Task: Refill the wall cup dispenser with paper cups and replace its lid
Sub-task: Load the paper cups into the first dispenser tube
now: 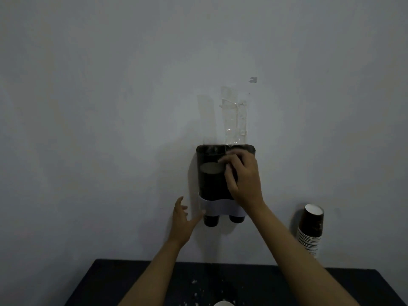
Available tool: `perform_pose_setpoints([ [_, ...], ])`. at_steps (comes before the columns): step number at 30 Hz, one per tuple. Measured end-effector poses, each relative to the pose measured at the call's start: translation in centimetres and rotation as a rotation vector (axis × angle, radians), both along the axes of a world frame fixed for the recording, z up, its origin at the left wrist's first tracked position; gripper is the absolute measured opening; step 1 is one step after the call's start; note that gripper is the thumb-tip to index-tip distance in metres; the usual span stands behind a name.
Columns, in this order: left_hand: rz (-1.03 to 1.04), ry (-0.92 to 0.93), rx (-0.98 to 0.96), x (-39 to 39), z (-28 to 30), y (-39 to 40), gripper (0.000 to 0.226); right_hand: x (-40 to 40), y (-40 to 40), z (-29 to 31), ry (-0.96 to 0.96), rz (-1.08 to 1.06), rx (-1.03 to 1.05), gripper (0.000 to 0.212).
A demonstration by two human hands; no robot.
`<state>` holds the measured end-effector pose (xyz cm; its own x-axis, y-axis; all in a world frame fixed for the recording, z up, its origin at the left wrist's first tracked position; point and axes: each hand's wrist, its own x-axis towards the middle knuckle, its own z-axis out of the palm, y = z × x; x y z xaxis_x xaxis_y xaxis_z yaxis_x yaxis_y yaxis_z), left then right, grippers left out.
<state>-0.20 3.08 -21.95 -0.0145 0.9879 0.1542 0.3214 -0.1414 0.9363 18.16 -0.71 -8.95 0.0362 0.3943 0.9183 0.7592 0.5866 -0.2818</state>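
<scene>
A dark two-tube cup dispenser point(210, 188) hangs on the wall, with a white band point(220, 207) across its lower part. Cup bottoms point(211, 220) poke out below both tubes. A stack of dark paper cups point(210, 170) fills the left tube, its pale inside showing at the top. My right hand point(242, 175) covers the right tube, and its thumb and fingers pinch the right rim of that top cup. My left hand point(183, 217) is spread open at the dispenser's lower left, thumb touching the white band. The right tube's contents are hidden.
A spare stack of paper cups point(311, 230) leans against the wall at the right. Below is a dark table point(136, 281) with white specks, and a white round object point(223, 303) sits at its near edge. Clear tape strips point(234, 115) cling to the wall above the dispenser.
</scene>
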Motion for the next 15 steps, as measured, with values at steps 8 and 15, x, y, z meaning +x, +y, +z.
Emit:
perform_pose_setpoints([
  [8, -0.153, 0.071, -0.200, 0.6, -1.1, 2.6, 0.077, 0.6, -0.8, -16.6, 0.271, 0.220, -0.845, 0.011],
  [15, -0.170, 0.047, -0.150, 1.4, -0.9, 4.2, 0.051, -1.3, 2.3, -16.4, 0.610, 0.357, -1.243, 0.052],
])
